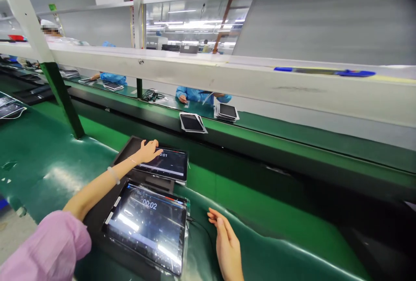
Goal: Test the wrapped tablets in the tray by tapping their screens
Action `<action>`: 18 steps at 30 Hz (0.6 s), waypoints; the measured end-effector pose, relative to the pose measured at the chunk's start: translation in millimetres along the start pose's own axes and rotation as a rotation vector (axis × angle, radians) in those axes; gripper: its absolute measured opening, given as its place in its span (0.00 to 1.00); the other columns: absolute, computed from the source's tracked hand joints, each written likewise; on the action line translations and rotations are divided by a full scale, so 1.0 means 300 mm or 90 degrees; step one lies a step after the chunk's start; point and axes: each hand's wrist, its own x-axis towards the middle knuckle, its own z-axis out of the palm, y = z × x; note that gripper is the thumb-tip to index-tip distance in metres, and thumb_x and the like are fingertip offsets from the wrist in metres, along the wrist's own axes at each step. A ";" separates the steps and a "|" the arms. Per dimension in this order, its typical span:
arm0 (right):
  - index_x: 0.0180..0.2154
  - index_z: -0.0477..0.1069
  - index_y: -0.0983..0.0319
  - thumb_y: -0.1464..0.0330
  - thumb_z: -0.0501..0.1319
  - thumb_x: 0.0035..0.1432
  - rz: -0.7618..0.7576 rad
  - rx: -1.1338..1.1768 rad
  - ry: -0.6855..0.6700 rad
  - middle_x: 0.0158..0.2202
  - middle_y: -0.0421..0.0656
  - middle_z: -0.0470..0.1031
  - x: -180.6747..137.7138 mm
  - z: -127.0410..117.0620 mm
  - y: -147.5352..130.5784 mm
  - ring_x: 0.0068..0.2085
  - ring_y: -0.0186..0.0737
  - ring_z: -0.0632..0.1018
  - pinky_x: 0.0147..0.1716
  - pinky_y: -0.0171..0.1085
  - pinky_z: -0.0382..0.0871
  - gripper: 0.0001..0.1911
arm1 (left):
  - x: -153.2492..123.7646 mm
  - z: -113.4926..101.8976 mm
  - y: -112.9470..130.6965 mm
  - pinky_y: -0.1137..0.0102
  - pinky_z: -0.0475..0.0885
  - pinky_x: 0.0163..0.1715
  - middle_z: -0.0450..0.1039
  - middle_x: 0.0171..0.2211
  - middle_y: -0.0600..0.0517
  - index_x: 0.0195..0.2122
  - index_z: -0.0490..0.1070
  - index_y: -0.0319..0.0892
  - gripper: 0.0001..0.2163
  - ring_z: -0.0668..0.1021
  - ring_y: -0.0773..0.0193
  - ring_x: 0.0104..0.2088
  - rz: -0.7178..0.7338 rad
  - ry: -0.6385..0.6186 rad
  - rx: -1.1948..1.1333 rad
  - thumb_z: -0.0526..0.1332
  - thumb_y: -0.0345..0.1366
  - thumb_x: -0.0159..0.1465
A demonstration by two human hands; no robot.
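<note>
Tablets on green worktop [48, 164], two lit. Near tablet [147, 224] glossy, dark screen reading 00:02, sits on a black tray, just left of right hand [227, 246], which lies flat on the mat, released, holding nothing. Far tablet [167, 164] shows a timer and white bar; left hand [147, 151] rests fingertips on its left edge, not clenched. Beyond, more tablets [191, 122] by a co-worker's blue sleeves [195, 94].

Electronics factory, green conveyor line [260, 142], tablets [191, 122], gowned workers [195, 94]
</note>
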 end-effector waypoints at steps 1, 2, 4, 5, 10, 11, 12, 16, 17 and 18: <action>0.50 0.80 0.62 0.41 0.64 0.65 0.002 0.006 0.001 0.52 0.51 0.77 0.001 -0.002 0.001 0.52 0.58 0.75 0.54 0.46 0.68 0.32 | -0.013 0.004 0.010 0.36 0.48 0.65 0.75 0.49 0.42 0.46 0.62 0.42 0.09 0.75 0.49 0.55 -0.009 -0.005 0.009 0.57 0.41 0.73; 0.50 0.80 0.62 0.40 0.65 0.64 0.007 0.008 -0.003 0.52 0.51 0.77 0.002 -0.004 0.001 0.52 0.58 0.75 0.55 0.46 0.68 0.32 | -0.045 0.000 0.022 0.35 0.46 0.65 0.76 0.48 0.43 0.45 0.61 0.42 0.09 0.76 0.50 0.53 -0.012 -0.010 0.016 0.57 0.41 0.74; 0.49 0.80 0.62 0.39 0.64 0.63 0.020 -0.001 -0.015 0.52 0.50 0.77 0.003 -0.005 0.000 0.53 0.58 0.74 0.56 0.46 0.65 0.33 | -0.155 -0.027 0.049 0.35 0.42 0.66 0.77 0.46 0.45 0.45 0.61 0.42 0.09 0.78 0.52 0.51 -0.003 -0.025 0.027 0.56 0.43 0.75; 0.49 0.80 0.61 0.39 0.64 0.63 0.026 -0.010 -0.021 0.51 0.50 0.77 0.002 -0.005 -0.002 0.53 0.58 0.74 0.57 0.46 0.63 0.33 | -0.226 -0.047 0.063 0.36 0.41 0.66 0.78 0.45 0.47 0.46 0.61 0.43 0.09 0.79 0.54 0.50 0.009 -0.036 0.029 0.56 0.43 0.75; 0.46 0.81 0.61 0.35 0.63 0.60 0.039 -0.041 -0.026 0.49 0.49 0.77 -0.002 0.005 -0.020 0.52 0.57 0.74 0.56 0.45 0.61 0.36 | -0.587 -0.115 0.106 0.42 0.34 0.70 0.71 0.60 0.49 0.61 0.56 0.49 0.13 0.67 0.57 0.67 0.053 -0.065 0.039 0.49 0.42 0.78; 0.45 0.81 0.61 0.35 0.63 0.59 0.041 -0.043 -0.025 0.49 0.49 0.78 -0.002 0.007 -0.022 0.52 0.57 0.74 0.56 0.45 0.61 0.36 | -0.642 -0.118 0.110 0.41 0.32 0.69 0.68 0.63 0.49 0.63 0.54 0.51 0.15 0.63 0.56 0.69 0.057 -0.084 0.038 0.50 0.43 0.78; 0.45 0.81 0.61 0.35 0.63 0.59 0.043 -0.046 -0.025 0.49 0.48 0.78 -0.001 0.008 -0.022 0.51 0.57 0.74 0.56 0.45 0.61 0.36 | -0.688 -0.119 0.114 0.40 0.31 0.69 0.66 0.65 0.49 0.65 0.53 0.52 0.16 0.61 0.55 0.70 0.059 -0.102 0.034 0.50 0.43 0.78; 0.46 0.80 0.60 0.36 0.64 0.59 0.045 -0.045 -0.024 0.49 0.48 0.77 0.002 0.006 -0.014 0.51 0.57 0.74 0.56 0.45 0.61 0.35 | -0.782 -0.131 0.122 0.47 0.42 0.71 0.77 0.50 0.56 0.54 0.63 0.50 0.08 0.76 0.61 0.57 0.056 -0.093 -0.018 0.48 0.39 0.78; 0.45 0.80 0.60 0.36 0.64 0.59 0.044 -0.044 -0.024 0.49 0.48 0.77 0.002 0.004 -0.011 0.50 0.57 0.74 0.56 0.45 0.61 0.35 | -0.781 -0.139 0.116 0.50 0.47 0.70 0.78 0.44 0.57 0.50 0.65 0.50 0.08 0.78 0.62 0.52 0.056 -0.071 -0.034 0.48 0.38 0.78; 0.45 0.80 0.61 0.36 0.64 0.59 0.043 -0.042 -0.023 0.48 0.48 0.77 0.002 0.002 -0.008 0.50 0.57 0.74 0.56 0.45 0.61 0.35 | -0.770 -0.146 0.102 0.53 0.51 0.69 0.78 0.41 0.57 0.48 0.66 0.50 0.09 0.78 0.63 0.50 0.057 -0.043 -0.043 0.47 0.38 0.78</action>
